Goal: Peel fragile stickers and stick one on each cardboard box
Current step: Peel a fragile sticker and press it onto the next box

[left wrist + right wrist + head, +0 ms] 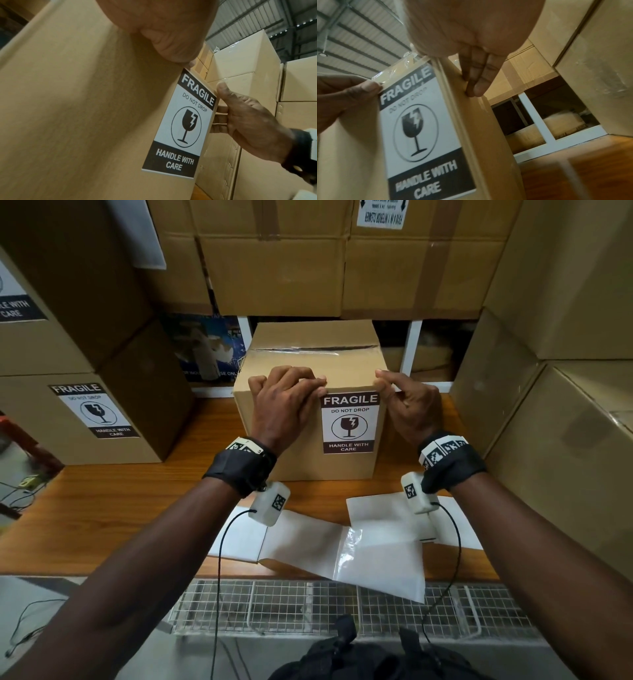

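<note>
Nearest, at the front edge of the tabletop (137, 491): white backing sheets (376, 559), peeled and lying flat. Just behind them, standing on the wood: the cardboard box (294, 440), front wall facing this way. On that wall, toward its right side: the fragile sticker (348, 422), long side up and down, top edge close under the box's top rim. Up at the rim, one on each top corner of the sticker: the left grip (287, 402) and the right grip (407, 405). Left grip curled over the box's top edge, thumb down on the sticker's top left corner. Right grip around the box's right corner edge, fingers (476, 75) laid straight on the side wall, thumb by the sticker's top right corner. Hard to tell from here whether pinching that corner or only pressing it. So, the sticker hanging straight down below both grips and between them, each about as near as the other. Next, most likely: a rub down along the long side, top to bottom, to flatten it. Off to the left, another box (102, 446) already wearing its label. Farthest back, stacked plain boxes (274, 275).
</note>
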{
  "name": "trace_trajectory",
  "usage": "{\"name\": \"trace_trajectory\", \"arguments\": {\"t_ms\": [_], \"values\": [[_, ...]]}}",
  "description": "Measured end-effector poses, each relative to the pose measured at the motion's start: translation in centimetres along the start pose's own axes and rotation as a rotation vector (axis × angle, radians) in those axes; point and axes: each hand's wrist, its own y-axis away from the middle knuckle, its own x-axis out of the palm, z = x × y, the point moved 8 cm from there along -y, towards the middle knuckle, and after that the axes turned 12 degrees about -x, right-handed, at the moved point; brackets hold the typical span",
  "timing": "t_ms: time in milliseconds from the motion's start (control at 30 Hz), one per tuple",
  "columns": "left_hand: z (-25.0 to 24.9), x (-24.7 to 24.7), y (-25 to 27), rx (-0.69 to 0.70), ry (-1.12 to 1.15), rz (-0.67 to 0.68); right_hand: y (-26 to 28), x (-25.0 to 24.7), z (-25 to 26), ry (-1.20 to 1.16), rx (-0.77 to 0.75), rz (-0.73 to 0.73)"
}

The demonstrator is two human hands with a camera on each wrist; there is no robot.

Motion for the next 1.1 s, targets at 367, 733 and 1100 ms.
{"name": "trace_trajectory", "arguments": {"t_ms": [367, 733, 1100], "values": [[-0.1, 0.0, 0.1, -0.054, 0.022, -0.013, -0.6, 2.0, 1.8, 0.244, 0.073, 0.012], [0.5, -0.9, -0.1, -0.013, 0.082, 0.131, 0.7, -0.2, -0.5, -0.184, 0.115, 0.21], [11.7, -3.4, 7.4, -0.758, 0.314, 0.104, 4.6, 4.0, -2.9, -0.315, 0.42, 0.301]]}}
